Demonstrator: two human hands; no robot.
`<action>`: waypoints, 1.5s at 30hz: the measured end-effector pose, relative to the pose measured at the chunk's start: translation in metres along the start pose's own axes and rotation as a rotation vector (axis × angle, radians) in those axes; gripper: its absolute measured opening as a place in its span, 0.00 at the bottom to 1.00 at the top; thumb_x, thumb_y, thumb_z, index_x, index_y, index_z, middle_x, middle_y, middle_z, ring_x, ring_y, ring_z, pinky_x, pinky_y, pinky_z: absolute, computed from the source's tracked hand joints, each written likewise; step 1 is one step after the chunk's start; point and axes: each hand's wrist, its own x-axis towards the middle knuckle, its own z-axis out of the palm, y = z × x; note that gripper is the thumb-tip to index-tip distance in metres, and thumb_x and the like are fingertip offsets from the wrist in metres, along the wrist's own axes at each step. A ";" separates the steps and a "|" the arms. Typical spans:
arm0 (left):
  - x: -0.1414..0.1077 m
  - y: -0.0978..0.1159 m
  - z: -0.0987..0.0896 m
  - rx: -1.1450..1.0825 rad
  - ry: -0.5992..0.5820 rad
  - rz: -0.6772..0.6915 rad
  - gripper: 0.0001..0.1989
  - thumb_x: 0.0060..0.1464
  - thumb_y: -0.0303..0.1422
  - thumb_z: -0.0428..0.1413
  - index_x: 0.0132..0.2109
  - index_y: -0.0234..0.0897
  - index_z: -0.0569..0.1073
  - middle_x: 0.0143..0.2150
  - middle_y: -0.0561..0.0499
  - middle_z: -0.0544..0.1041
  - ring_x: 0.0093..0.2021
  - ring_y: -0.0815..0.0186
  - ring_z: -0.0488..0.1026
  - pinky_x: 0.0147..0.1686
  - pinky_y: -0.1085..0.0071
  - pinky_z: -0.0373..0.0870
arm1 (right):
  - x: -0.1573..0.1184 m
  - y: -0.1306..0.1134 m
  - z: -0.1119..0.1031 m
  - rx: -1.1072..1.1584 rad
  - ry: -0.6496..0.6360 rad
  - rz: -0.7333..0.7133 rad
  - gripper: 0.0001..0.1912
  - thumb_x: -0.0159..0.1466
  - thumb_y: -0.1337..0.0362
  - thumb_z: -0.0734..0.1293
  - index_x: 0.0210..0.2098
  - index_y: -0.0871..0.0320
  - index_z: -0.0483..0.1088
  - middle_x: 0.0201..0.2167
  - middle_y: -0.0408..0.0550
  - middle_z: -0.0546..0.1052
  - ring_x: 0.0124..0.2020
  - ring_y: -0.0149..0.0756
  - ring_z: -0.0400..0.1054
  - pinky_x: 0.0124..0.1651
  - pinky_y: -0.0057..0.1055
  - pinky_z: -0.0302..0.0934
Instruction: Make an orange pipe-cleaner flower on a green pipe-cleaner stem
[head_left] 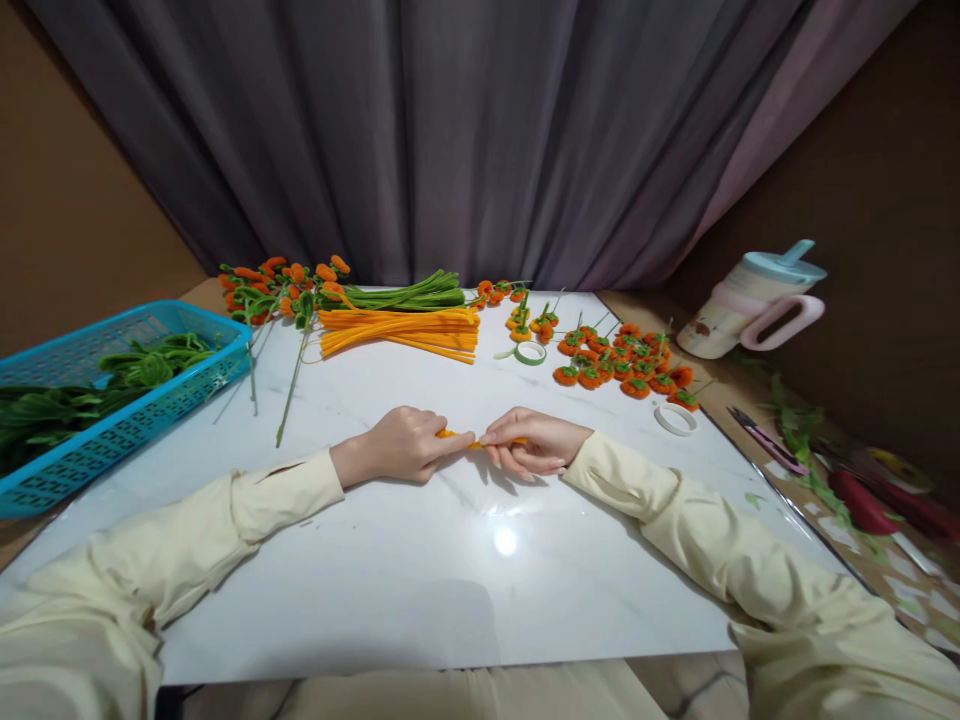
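Over the middle of the white tabletop (360, 590), both hands grip one short orange pipe cleaner (478, 446). My left hand (405, 443) is closed on its left part, index finger stretched along it. The thumb and index finger of my right hand (536, 443) pinch its right part, while the other fingers are loosely curled. Just beyond the hands lies a bundle of orange pipe cleaners (397, 333), with green pipe cleaners (409, 293) behind it. Several orange flower heads with green centres (637, 360) sit to the right.
On the left stands a blue basket (150, 395) of green leaf pieces. Flower stems (292, 385) lie beside it. Green tape (530, 353) and a white tape roll (676, 419) rest near the flower heads. At right are a tumbler (739, 310), pink-handled snips (772, 443) and red-handled pliers (862, 500).
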 end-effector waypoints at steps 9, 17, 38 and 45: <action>0.004 0.002 -0.007 -0.120 0.027 -0.031 0.10 0.59 0.33 0.45 0.38 0.37 0.70 0.19 0.55 0.64 0.17 0.70 0.60 0.17 0.70 0.53 | 0.000 0.002 -0.001 0.029 0.009 -0.001 0.12 0.59 0.65 0.62 0.23 0.66 0.68 0.10 0.42 0.70 0.03 0.21 0.48 0.03 0.17 0.39; 0.005 0.001 -0.006 -0.144 0.111 -0.039 0.16 0.59 0.41 0.48 0.29 0.36 0.69 0.17 0.55 0.65 0.16 0.70 0.61 0.17 0.72 0.51 | 0.000 0.000 0.000 0.006 0.019 0.017 0.13 0.59 0.64 0.63 0.22 0.66 0.68 0.08 0.42 0.68 0.03 0.21 0.46 0.03 0.17 0.40; 0.000 0.000 -0.003 -0.137 0.253 0.051 0.12 0.61 0.38 0.48 0.32 0.35 0.66 0.18 0.56 0.66 0.18 0.71 0.61 0.19 0.72 0.54 | -0.001 0.004 0.009 -0.093 -0.052 -0.056 0.15 0.61 0.59 0.65 0.24 0.65 0.66 0.13 0.39 0.69 0.05 0.18 0.48 0.07 0.16 0.41; -0.001 0.000 -0.003 -0.133 0.271 -0.028 0.12 0.61 0.36 0.46 0.32 0.35 0.65 0.19 0.55 0.66 0.18 0.70 0.62 0.20 0.72 0.55 | 0.001 0.005 0.016 -0.181 -0.029 -0.123 0.19 0.64 0.53 0.61 0.26 0.63 0.64 0.15 0.39 0.69 0.07 0.17 0.49 0.09 0.17 0.43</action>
